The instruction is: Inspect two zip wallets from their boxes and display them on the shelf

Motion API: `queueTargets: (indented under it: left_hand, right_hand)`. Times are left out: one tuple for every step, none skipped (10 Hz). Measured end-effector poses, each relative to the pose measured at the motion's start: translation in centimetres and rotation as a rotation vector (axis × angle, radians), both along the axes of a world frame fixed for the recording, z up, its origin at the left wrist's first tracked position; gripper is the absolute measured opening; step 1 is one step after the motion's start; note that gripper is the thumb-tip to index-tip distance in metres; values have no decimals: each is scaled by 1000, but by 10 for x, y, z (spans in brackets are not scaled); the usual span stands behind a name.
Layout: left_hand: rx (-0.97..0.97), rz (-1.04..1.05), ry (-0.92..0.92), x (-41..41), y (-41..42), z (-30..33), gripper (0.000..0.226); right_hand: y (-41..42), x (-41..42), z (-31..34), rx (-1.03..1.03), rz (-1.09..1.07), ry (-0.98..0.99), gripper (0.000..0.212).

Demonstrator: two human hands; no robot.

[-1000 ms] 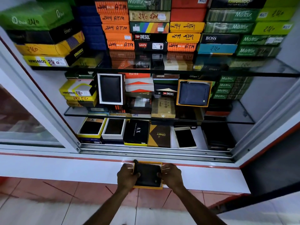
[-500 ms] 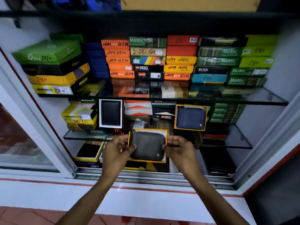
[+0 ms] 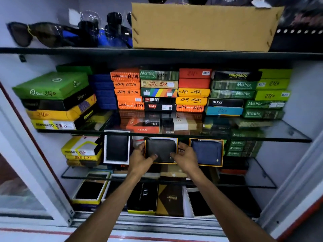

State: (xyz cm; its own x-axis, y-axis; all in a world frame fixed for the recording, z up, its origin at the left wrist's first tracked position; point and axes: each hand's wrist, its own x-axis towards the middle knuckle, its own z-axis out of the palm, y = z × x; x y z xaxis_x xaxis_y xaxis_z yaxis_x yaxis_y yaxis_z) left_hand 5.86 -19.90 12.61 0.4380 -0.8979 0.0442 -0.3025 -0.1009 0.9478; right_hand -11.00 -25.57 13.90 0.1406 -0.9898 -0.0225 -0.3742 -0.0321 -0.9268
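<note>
A black zip wallet point(image 3: 161, 148) lies in its orange-rimmed open box and stands upright on the middle glass shelf point(image 3: 258, 177). My left hand point(image 3: 139, 158) grips the box's left edge, thumb on the wallet's front. My right hand point(image 3: 186, 158) grips its right edge. Just to the right, a blue zip wallet point(image 3: 207, 151) stands upright in its own orange-rimmed box. Whether the black wallet's box rests on the shelf or hangs just above it is hidden by my hands.
A black wallet in a white box point(image 3: 116, 148) stands to the left of my hands. Stacked wallet boxes point(image 3: 159, 89) fill the upper glass shelf. More boxes point(image 3: 142, 198) lie on the bottom level. A cardboard carton point(image 3: 201, 27) and sunglasses point(image 3: 43, 33) sit on top.
Both hands lifted the boxed black wallet from the counter ledge up into the cabinet, to the middle shelf beside the blue wallet. The view tilted upward.
</note>
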Motion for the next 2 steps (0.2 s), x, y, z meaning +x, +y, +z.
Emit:
queueTargets:
  left_hand:
    - [-3,-13,-22,0,0,1,59]
    - [-16,31,-127,-3,11,1,67]
  right_hand:
    - [-2,-2,-3,20,15,-30,72]
    - [5,-7,-4,-10,24,-32,75]
